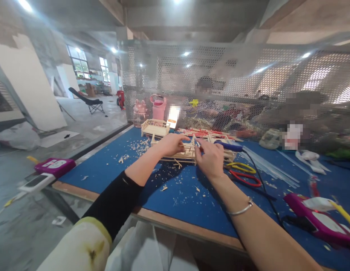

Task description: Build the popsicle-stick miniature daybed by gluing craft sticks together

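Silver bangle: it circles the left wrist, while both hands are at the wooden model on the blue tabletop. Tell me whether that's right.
Wrong wrist: in the head view the silver bangle circles the right wrist. The left hand and right hand are indeed at the wooden model on the blue tabletop.

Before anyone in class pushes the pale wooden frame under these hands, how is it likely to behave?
The pale wooden frame is built of thin, open sticks, so it is probably light for its size. Its slender rails suggest it could snap if squeezed. Being long and straight-edged, it would likely slide on the blue tabletop rather than roll.
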The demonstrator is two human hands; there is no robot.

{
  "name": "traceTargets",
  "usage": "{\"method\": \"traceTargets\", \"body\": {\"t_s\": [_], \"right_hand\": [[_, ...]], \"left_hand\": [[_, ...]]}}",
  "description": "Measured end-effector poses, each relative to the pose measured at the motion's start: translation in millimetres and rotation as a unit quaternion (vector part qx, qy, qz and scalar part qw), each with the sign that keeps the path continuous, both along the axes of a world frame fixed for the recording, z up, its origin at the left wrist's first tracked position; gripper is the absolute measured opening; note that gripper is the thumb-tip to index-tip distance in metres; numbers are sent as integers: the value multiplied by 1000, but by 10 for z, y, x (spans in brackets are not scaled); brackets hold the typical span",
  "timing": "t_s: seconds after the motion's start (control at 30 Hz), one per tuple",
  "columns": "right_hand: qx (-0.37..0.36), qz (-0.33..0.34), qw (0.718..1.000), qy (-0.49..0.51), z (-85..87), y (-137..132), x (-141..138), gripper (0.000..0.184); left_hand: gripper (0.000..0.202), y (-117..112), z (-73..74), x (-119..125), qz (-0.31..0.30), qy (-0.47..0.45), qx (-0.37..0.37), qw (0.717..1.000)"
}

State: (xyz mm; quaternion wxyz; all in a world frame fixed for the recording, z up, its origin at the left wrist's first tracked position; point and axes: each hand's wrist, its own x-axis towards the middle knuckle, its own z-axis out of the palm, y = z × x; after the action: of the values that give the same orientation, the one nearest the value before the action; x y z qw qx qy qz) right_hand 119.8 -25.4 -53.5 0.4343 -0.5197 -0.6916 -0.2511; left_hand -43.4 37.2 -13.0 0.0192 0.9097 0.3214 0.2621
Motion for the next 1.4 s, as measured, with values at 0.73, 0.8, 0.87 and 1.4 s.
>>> {"method": "traceTargets", "body": {"t_s": [0.73,0.8,0.87,1.4], "right_hand": [[-83,113,989,44,-127,267,-18,17],[-93,127,985,63,-145,308,-7,18],[-102,135,983,71,-152,334,-1,18],[-118,137,980,78,-190,394,10,19]], "left_hand": [[54,12,33,7,-31,5,-42,999],[52,12,25,10,-25,7,-41,999],[50,9,13,10,-16,7,-28,999],[17,-78,0,19,6,6,56,998]]}}
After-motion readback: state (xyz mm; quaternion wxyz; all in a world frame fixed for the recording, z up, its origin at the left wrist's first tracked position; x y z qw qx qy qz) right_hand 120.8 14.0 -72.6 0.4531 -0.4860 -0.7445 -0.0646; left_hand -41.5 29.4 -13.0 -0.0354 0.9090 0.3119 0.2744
